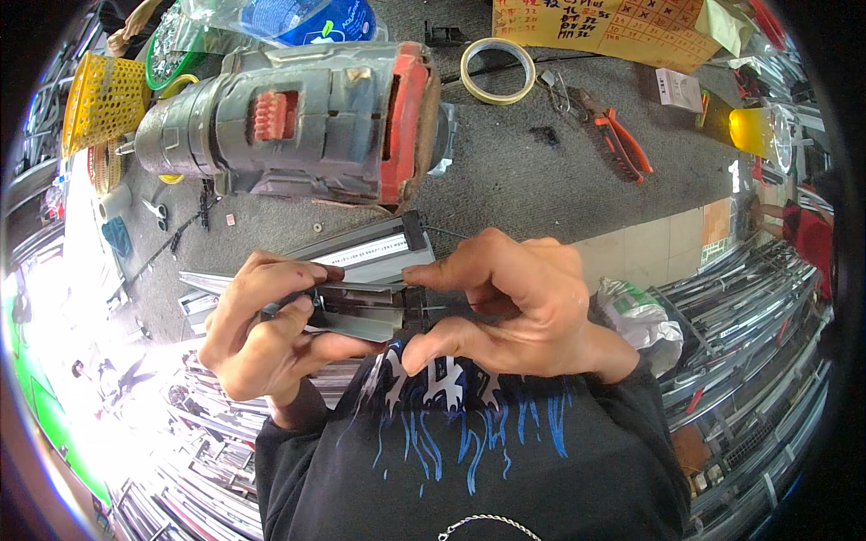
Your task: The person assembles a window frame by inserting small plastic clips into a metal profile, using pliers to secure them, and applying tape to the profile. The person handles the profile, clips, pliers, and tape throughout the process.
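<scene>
A short silvery metal profile (356,323) with a channel along it lies across my left hand (262,329), whose fingers are closed round it. At its right end sits a black end piece (413,307), with a thin pin-like tip sticking out to the right. My right hand (514,307) pinches this end piece between forefinger above and thumb below; the exact contact is partly hidden. Just beyond my hands, a longer metal profile (383,256) with a white label strip lies on the grey mat. Above it a big black-and-red power drill (307,131) points left.
A tape roll (498,70), orange-handled pliers (619,144) and a marked cardboard sheet (613,27) lie at the back. A yellow basket (104,104) and scissors (157,214) are at left. Metal bars (758,334) fill the right side; a person in red (806,239) is beyond.
</scene>
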Demonstrator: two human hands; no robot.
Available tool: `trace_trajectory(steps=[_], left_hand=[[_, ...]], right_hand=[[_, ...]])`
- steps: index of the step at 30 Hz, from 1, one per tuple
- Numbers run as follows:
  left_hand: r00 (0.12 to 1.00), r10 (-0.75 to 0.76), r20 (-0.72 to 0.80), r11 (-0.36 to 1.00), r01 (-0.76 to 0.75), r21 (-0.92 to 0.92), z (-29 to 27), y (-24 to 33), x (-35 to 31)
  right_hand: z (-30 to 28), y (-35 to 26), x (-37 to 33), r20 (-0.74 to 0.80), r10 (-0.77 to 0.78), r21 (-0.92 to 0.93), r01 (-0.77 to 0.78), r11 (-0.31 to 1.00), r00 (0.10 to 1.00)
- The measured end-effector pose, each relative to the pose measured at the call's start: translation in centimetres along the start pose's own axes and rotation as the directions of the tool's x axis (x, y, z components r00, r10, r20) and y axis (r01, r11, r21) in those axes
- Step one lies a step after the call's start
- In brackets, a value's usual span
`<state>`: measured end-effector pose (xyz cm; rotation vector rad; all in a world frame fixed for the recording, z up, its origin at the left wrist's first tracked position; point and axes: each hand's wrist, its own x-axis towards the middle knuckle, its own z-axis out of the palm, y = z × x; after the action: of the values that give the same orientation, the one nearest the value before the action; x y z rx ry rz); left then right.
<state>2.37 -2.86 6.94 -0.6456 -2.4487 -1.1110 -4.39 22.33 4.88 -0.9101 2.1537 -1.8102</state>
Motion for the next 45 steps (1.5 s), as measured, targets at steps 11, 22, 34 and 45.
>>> trace_trajectory(steps=[11,22,34,45], left_hand=[[0.994,0.042,0.100,0.998,-0.038,-0.045,-0.4,0.2,0.7],[0.990,0.122,-0.077,0.992,-0.124,-0.025,2.0,-0.3,1.8],[0.986,0.052,0.155,0.996,-0.063,0.064,1.0,0.9,2.3],[0.978,0.077,0.194,0.997,-0.073,-0.028,0.7,1.0,2.5]], right_hand=[[-1.7,-2.6,0.9,0.135,0.115,-0.107,-0.101,0.989,0.984],[-2.2,-2.0,1.8,0.338,0.395,0.269,-0.490,0.829,0.854],[-1.4,-0.8,1.5,0.558,0.403,0.584,-0.689,0.430,0.725],[-0.5,-0.2,0.3,0.610,0.311,0.581,-0.678,0.451,0.729]])
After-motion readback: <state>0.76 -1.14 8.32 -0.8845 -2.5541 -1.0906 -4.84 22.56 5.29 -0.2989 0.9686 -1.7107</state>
